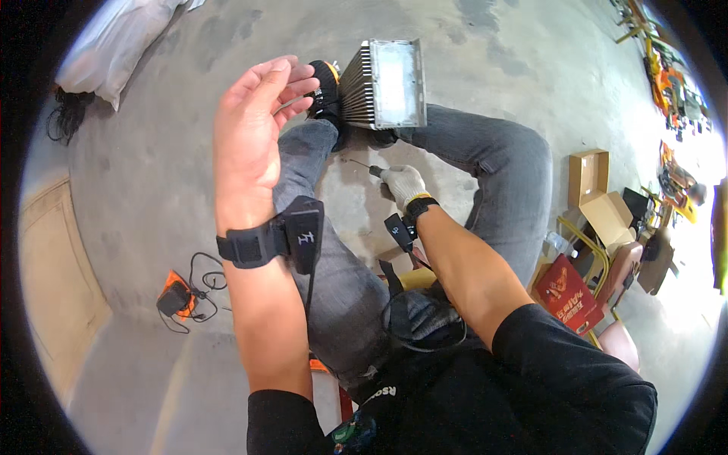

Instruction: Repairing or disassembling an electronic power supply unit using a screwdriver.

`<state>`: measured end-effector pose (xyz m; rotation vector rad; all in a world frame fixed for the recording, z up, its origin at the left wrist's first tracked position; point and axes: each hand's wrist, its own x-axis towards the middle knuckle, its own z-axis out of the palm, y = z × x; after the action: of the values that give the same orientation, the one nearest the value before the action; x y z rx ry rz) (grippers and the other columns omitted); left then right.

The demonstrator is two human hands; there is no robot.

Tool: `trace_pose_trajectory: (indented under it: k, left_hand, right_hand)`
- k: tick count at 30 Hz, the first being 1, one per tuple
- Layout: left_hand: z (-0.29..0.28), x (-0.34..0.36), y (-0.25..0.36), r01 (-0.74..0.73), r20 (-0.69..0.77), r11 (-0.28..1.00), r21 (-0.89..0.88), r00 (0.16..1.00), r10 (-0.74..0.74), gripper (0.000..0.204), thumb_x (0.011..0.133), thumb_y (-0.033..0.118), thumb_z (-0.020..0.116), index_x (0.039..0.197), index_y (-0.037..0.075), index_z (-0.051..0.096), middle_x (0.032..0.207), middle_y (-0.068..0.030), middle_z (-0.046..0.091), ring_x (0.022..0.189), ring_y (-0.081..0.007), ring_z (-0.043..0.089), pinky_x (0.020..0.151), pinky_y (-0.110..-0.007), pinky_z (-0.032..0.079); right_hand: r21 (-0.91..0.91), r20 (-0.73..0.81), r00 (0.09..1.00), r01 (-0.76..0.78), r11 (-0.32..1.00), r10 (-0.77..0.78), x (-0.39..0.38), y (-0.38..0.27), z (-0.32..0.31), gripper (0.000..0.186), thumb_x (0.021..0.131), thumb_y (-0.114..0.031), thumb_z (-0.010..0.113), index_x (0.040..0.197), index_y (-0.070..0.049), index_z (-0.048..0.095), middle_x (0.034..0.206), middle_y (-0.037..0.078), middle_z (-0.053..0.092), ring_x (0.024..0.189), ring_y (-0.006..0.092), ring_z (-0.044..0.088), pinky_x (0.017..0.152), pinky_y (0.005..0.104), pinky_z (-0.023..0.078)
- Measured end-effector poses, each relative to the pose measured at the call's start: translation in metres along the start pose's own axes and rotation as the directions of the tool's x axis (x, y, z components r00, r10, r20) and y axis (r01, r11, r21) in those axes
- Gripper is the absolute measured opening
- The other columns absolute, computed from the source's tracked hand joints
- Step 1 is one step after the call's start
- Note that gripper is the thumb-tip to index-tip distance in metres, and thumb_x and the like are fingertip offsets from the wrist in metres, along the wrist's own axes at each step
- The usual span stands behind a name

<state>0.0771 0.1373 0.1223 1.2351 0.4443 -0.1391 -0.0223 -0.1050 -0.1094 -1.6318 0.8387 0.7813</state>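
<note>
My left hand [262, 102] is bare and raised over my left leg, fingers loosely bent and apart, with nothing visible in it. Close to its fingertips is my dark shoe [324, 87]. Beside the shoe stands a finned metal housing [398, 83], its flat pale face framed by a rim with small holes and its dark fins on the left side. My right hand [403, 184] wears a whitish knit glove and is closed around the dark handle of a screwdriver [374, 171]. The thin shaft points left, over the floor between my legs, apart from the housing.
Black straps with small dark devices sit on both wrists, and a cable [425, 347] hangs across my lap. Left on the floor lie a black adapter [176, 297] and cord. Open cardboard boxes [607, 216], a red box [567, 296] and chairs are at right. A pale bag [114, 53] lies far left.
</note>
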Motion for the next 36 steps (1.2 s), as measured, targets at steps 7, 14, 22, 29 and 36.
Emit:
trace_pose_trajectory:
  k: [7, 14, 22, 29, 36]
  left_hand:
    - [0.011, 0.006, 0.004, -0.025, 0.029, 1.000, 0.015, 0.999, 0.025, 0.029, 0.102, 0.018, 0.061, 0.122, -0.003, 0.065, 0.115, -0.0155, 0.072, 0.104, -0.0223, 0.070, 0.091, -0.033, 0.053]
    - [0.010, 0.004, 0.008, -0.035, 0.017, 0.999, 0.037, 0.999, 0.035, 0.030, 0.102, 0.016, 0.060, 0.124, -0.003, 0.064, 0.114, -0.0145, 0.072, 0.104, -0.0209, 0.069, 0.091, -0.033, 0.053]
    - [0.019, 0.007, 0.010, -0.054, 0.029, 0.998, 0.010, 0.998, 0.054, 0.025, 0.101, 0.014, 0.061, 0.119, -0.003, 0.065, 0.109, -0.0133, 0.073, 0.099, -0.0194, 0.069, 0.088, -0.032, 0.053]
    - [0.020, 0.011, -0.001, -0.074, 0.005, 0.990, 0.116, 0.997, 0.074, 0.022, 0.100, 0.012, 0.064, 0.118, -0.001, 0.067, 0.109, -0.0116, 0.073, 0.096, -0.0182, 0.070, 0.086, -0.032, 0.055]
    - [0.030, -0.008, -0.025, -0.066, -0.035, 0.989, 0.129, 0.997, 0.071, 0.015, 0.096, 0.006, 0.068, 0.108, -0.003, 0.067, 0.090, -0.0053, 0.071, 0.076, -0.0112, 0.065, 0.068, -0.025, 0.053]
  right_hand:
    - [0.092, -0.100, 0.995, 0.013, 0.996, -0.004, 0.036, -0.002, 0.002, 0.022, 0.091, -0.018, 0.069, 0.087, 0.004, 0.071, 0.065, 0.009, 0.062, 0.054, 0.0183, 0.060, 0.052, 0.0351, 0.046]
    - [0.113, -0.052, 0.998, -0.031, 0.993, 0.037, 0.043, -0.001, 0.008, 0.021, 0.092, -0.015, 0.068, 0.098, 0.005, 0.071, 0.072, 0.009, 0.064, 0.055, 0.0179, 0.061, 0.052, 0.0330, 0.049]
    - [0.044, -0.003, 1.000, 0.001, 0.999, -0.001, 0.052, 0.004, -0.011, 0.018, 0.097, -0.014, 0.063, 0.086, -0.001, 0.067, 0.068, 0.006, 0.060, 0.053, 0.0165, 0.056, 0.053, 0.0305, 0.050]
    - [-0.475, 0.038, 0.963, 0.253, 0.843, -0.268, -0.018, -0.047, -0.032, 0.028, 0.090, -0.022, 0.065, 0.104, 0.002, 0.072, 0.077, 0.011, 0.070, 0.064, 0.0196, 0.067, 0.066, 0.0344, 0.055]
    - [-0.398, 0.191, 0.844, 0.534, 0.746, -0.502, -0.168, -0.126, -0.085, 0.037, 0.091, -0.018, 0.069, 0.122, 0.002, 0.065, 0.087, 0.014, 0.073, 0.076, 0.0173, 0.071, 0.072, 0.0315, 0.056]
